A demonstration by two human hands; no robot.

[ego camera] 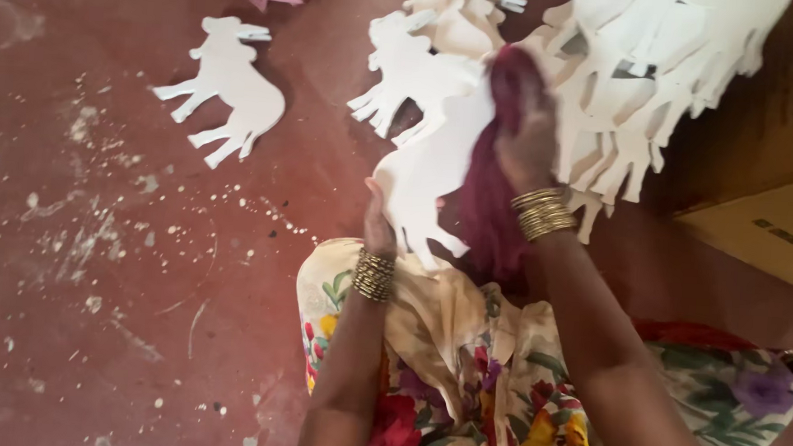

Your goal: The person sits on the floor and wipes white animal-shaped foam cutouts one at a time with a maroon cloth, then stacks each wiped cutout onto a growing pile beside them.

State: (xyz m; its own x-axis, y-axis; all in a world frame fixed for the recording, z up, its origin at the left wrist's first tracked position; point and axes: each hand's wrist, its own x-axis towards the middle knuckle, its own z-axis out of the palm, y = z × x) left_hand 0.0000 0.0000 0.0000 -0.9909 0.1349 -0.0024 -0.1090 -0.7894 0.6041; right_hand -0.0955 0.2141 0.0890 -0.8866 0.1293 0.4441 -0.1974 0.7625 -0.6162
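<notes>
Wiping looks underway: the left hand (376, 224) grips a white animal cutout (431, 175) while the right hand (523, 130) clutches a maroon cloth (488, 210) against it. Beside the cutout lies the stack of cutouts (639, 73); steady rubbing seems needed.

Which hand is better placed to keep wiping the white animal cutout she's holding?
Probably the right hand: it already presses the dark red cloth against the cutout, while the left hand grips the cutout's lower edge, steadying it.

Craft workshop, white animal cutouts (232, 88), paint-spattered floor (95, 280)
</notes>
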